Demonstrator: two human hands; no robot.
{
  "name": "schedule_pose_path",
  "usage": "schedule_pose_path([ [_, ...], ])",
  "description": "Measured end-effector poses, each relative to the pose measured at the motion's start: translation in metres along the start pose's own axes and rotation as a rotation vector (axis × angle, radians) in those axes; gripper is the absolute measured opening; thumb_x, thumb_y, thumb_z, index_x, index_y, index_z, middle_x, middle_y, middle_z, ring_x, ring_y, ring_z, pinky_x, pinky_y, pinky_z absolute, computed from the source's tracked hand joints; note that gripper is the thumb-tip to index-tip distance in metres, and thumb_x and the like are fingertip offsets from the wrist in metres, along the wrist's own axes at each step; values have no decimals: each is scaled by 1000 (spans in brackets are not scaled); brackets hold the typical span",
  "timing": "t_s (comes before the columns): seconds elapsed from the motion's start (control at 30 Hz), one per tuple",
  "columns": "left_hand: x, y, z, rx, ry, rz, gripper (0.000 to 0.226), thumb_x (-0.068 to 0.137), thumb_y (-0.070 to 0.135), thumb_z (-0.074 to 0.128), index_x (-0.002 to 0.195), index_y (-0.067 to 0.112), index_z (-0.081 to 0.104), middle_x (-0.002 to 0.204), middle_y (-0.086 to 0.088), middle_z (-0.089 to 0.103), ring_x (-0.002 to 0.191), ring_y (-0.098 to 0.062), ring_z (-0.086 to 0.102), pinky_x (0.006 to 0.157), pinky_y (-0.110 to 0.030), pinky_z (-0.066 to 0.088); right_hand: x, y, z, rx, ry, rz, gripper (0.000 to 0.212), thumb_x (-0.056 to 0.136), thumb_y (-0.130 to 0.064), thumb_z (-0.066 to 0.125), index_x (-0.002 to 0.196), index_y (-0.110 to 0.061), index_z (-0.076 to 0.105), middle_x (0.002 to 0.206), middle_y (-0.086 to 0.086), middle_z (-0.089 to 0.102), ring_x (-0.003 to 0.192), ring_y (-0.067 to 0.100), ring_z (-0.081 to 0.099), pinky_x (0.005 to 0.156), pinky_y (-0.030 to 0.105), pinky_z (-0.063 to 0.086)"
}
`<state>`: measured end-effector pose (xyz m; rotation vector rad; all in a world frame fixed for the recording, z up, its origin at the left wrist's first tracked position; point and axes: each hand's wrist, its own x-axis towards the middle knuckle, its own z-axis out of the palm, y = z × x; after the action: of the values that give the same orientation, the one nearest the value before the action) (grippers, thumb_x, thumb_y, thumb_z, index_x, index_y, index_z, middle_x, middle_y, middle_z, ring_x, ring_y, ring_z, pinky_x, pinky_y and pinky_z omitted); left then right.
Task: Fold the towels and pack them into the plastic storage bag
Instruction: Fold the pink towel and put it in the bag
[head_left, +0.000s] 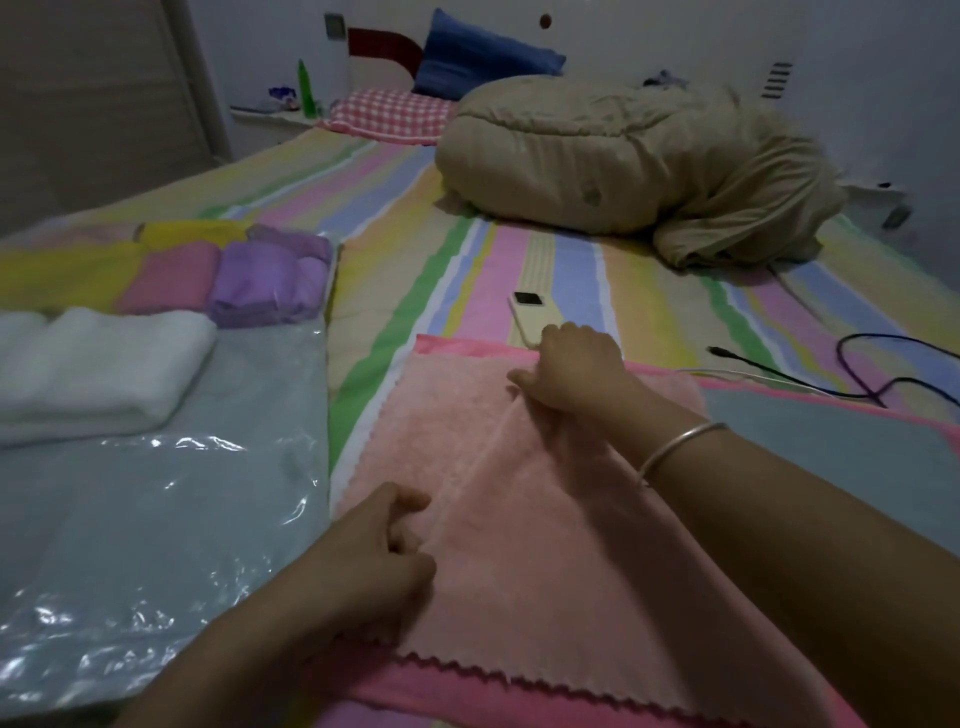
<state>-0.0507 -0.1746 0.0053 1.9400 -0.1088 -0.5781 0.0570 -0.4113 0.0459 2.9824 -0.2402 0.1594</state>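
A pink towel (519, 530) lies flat on the striped bed sheet (467, 249), its zigzag-cut near edge toward the camera and a raised crease running from the near left to the far middle. The left hand (384, 551) is curled shut, pinching the near end of that crease; the right hand (571, 374), a silver bangle (675, 449) on its wrist, is closed on the far end of the same fold. Just left of the towel lies the clear plastic storage bag (171, 519), flat on the bed and glinting — inside it a grey towel fills the lower part, a folded white towel (98, 364) rests above that, and at the far end sit folded yellow (67, 270), pink (171, 280) and purple towels (270, 275) side by side. A pale phone (530, 317) lies on the sheet just beyond the right hand, partly hidden by it. Black cables (872, 374) trail at the right — a bundled beige quilt (623, 166) sits farther up the bed.
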Motion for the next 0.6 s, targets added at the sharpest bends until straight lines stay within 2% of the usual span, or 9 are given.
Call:
schedule_pose_path([
  [0.07, -3, 0, -1, -53, -37, -4, 51, 76, 8, 63, 123, 21, 47, 57, -1, 53, 31, -18, 41, 34, -19, 32, -4, 4, -3, -31, -48, 67, 68, 87, -71, 38, 114, -12, 57, 115, 7, 60, 106, 28, 57, 77, 34, 34],
  [0.13, -3, -3, -3, -3, -52, 43, 62, 68, 34, 72, 123, 27, 46, 61, 3, 55, 36, -15, 46, 37, -20, 36, -7, 8, -3, -63, -96, 131, 71, 86, -77, 31, 110, -17, 61, 112, 4, 61, 104, 27, 57, 77, 34, 33],
  [0.2, -4, -7, -9, 183, -72, 120, 77, 54, 59, 70, 123, 39, 42, 72, 7, 59, 49, -7, 55, 49, -22, 45, -8, 10, -3, -79, -135, 172, 72, 83, -80, 29, 105, -22, 64, 110, 2, 61, 104, 25, 57, 77, 34, 33],
  [0.23, -5, -9, -11, 246, -82, 157, 80, 51, 65, 67, 124, 44, 40, 76, 10, 59, 55, -3, 56, 57, -22, 49, -7, 11, -2, -58, -149, 177, 68, 83, -80, 31, 101, -22, 64, 108, 2, 61, 104, 25, 56, 78, 34, 33],
  [0.3, -7, -14, -14, 266, -101, 210, 81, 50, 67, 66, 124, 47, 40, 77, 16, 58, 61, 2, 56, 66, -22, 51, -5, 11, -4, 31, -144, 157, 56, 84, -73, 40, 91, -20, 58, 104, 2, 61, 102, 26, 56, 77, 33, 34],
  [0.37, -9, -17, -13, 241, -83, 245, 78, 54, 61, 68, 126, 44, 42, 76, 18, 57, 62, 1, 55, 67, -23, 51, -3, 10, -8, 118, -80, 95, 43, 87, -60, 48, 85, -18, 54, 102, 5, 62, 93, 28, 56, 71, 30, 35],
  [0.5, -10, -22, -12, 200, -23, 282, 64, 67, 45, 75, 124, 43, 45, 81, 15, 59, 67, -1, 57, 70, -19, 49, 5, 12, -23, 233, 50, 29, 29, 85, -45, 57, 94, -17, 56, 104, 7, 61, 96, 30, 57, 69, 29, 36],
  [0.6, -11, -23, -11, 119, -27, 282, 65, 64, 43, 78, 122, 41, 48, 80, 14, 60, 66, 0, 55, 69, -18, 48, 14, 16, -35, 532, -8, 44, 31, 82, -43, 68, 103, -20, 63, 96, 0, 57, 91, 20, 54, 73, 27, 39],
])
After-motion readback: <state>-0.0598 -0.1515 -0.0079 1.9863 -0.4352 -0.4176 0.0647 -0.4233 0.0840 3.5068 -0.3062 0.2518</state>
